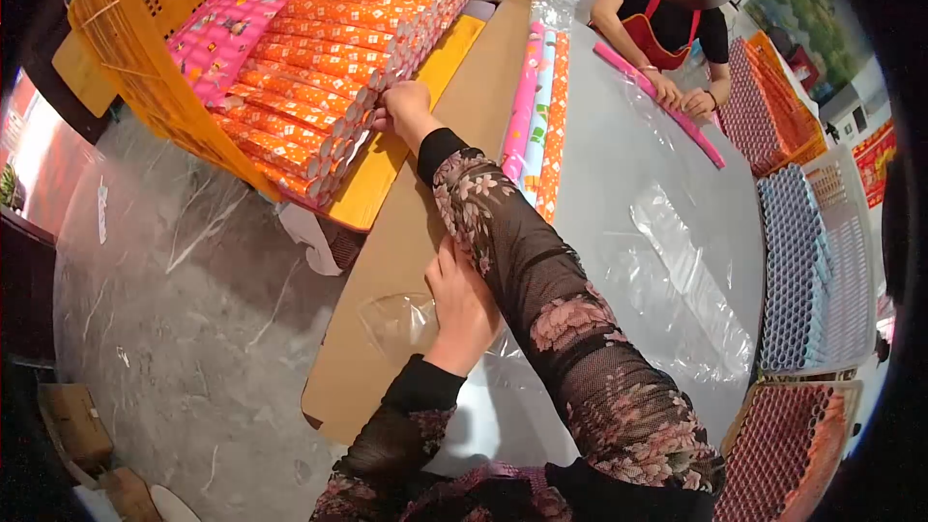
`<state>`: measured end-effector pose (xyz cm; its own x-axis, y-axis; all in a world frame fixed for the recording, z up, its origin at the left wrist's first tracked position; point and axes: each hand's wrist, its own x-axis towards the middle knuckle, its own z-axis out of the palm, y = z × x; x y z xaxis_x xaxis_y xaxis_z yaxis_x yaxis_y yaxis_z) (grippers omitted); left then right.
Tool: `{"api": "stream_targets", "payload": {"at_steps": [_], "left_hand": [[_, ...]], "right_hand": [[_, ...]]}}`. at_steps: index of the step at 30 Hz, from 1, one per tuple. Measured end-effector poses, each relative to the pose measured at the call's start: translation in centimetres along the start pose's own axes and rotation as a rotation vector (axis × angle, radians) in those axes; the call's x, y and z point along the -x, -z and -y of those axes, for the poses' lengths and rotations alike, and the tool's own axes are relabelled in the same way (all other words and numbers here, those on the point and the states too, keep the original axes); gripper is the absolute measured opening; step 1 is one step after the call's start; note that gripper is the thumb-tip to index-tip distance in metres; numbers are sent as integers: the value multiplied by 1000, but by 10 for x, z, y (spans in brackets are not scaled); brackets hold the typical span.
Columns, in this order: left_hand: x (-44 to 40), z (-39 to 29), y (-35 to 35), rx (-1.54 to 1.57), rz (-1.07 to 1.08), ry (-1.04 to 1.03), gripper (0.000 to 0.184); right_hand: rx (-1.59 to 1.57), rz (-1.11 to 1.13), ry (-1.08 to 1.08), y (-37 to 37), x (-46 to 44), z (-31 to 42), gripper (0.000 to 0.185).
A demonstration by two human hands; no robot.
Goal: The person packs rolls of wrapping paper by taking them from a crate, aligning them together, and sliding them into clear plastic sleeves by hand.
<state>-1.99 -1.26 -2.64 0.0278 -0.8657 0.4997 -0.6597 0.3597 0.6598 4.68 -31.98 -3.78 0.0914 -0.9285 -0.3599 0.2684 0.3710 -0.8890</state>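
Orange rolls (319, 53) stacked in the yellow basket (111, 68); right hand (406, 108) at their ends, fingers curled, can't tell if gripping one. Left hand (462, 304) by clear plastic (391, 322) under the right forearm, grip unclear. Three loose rolls (537, 106) beyond, on the grey table (619, 164).

The gray counter (604, 159) has a brown board (353, 362) along its left edge, three patterned rolls (543, 87) beside that, and clear plastic (688, 266) toward the near-left corner and right edge.
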Motion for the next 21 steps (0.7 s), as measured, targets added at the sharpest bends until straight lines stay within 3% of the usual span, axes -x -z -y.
{"api": "stream_targets", "payload": {"at_steps": [3,7,10,11,15,21], "left_hand": [[1,1,-2,20,-10,43,68],[-7,-8,7,15,-20,-9,65],[-5,-5,4,-31,22,56,65],[-5,-2,3,-57,6,24,66],[-7,-9,5,-80,36,107,66],[-9,-6,4,-206,97,41,59]], "right_hand": [[-12,-94,-15,-7,15,12,10],[-9,1,10,4,18,15,6],[-9,-50,1,5,1,10,5],[-142,-34,-57,2,-10,2,9],[-32,142,24,19,31,25,9],[67,80,-26,30,47,43,8]]}}
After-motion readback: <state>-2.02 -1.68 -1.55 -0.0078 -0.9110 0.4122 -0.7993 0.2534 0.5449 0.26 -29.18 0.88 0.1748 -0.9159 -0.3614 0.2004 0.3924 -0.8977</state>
